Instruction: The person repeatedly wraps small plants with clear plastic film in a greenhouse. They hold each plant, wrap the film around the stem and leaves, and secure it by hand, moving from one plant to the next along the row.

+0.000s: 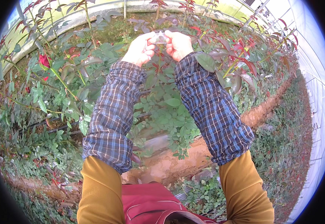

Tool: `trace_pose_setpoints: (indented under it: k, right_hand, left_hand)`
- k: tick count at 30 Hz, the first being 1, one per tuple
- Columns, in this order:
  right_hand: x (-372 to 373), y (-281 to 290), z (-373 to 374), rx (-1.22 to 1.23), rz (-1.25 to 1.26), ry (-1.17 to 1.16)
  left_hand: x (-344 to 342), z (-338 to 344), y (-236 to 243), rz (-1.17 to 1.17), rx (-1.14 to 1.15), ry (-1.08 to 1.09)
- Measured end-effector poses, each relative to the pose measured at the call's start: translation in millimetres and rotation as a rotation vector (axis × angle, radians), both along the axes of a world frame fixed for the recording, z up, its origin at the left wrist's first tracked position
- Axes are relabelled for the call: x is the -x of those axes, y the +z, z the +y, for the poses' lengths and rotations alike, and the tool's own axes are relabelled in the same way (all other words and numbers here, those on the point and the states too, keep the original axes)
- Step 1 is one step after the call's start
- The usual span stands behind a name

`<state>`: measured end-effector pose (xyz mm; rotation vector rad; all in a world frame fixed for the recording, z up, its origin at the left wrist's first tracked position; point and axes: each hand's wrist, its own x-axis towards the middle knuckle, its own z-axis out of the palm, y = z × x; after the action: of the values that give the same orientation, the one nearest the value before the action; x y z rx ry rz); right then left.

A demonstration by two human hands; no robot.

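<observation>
Both my arms reach far out over the rose plants, in plaid sleeve covers. Between my fingertips is a small whitish mesh net (160, 38), stretched sideways. My left hand (138, 49) pinches its left edge, with the fingers curled in. On the other side my right hand (180, 45) grips the right edge between thumb and fingers. Whether a bud sits inside the mesh cannot be made out. Reddish rose leaves (158, 67) rise just below the net.
A red rosebud (45, 61) stands on a long stem at the left. Reddish shoots (244, 61) lean near my right sleeve. A bare soil path (177, 160) runs between the rows, and white plastic sheeting (315, 63) forms the right wall. A red apron (151, 201) covers my front.
</observation>
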<state>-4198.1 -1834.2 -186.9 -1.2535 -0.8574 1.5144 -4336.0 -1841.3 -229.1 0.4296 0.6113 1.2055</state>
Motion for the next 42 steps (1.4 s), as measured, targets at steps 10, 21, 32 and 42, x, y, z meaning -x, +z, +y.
trace_pose_setpoints:
  k: [10,21,32,42]
  right_hand:
    - [-9.6,-13.0,7.1,0.028,0.004,0.039]
    - [-15.5,-27.2,5.7,0.060,0.016,0.074]
    - [-23.7,-42.8,4.0,0.033,-0.085,0.122]
    - [-27.9,-46.3,-21.3,-0.409,-0.234,0.206]
  left_hand:
    - [-4.3,9.9,-13.2,0.072,-0.015,-0.044]
    - [-9.6,3.9,-21.0,0.087,0.043,-0.107]
    - [-13.2,-14.1,-19.7,0.341,0.013,-0.040]
    - [-15.5,-24.6,-25.1,0.574,-0.129,0.068]
